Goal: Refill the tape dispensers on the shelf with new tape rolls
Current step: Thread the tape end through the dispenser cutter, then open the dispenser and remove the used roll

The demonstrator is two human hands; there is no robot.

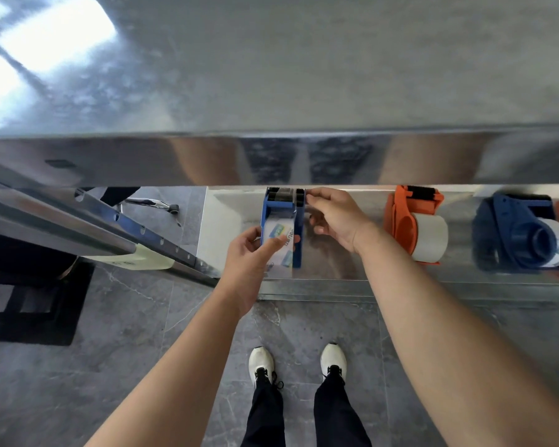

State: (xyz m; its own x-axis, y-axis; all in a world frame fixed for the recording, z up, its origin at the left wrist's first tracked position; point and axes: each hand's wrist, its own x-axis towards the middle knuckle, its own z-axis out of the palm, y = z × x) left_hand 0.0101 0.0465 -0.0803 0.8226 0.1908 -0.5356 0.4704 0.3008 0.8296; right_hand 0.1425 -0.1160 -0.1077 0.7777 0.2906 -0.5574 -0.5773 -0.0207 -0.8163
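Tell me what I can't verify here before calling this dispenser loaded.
Head view only.
1. Cutter end of the blue dispenser: tucked under the edge of the upper shelf and pinched by the right hand, so the tape threading is hidden.
2. Core of the tape roll: covered by the left hand and the dispenser walls.
3. Label print on the roll: too small.
4. The far-right dispenser: blurred, cut off by the frame edge.

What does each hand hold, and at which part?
The left hand grips the tape roll at its near side, inside the blue dispenser. The right hand pinches the dispenser's far end.
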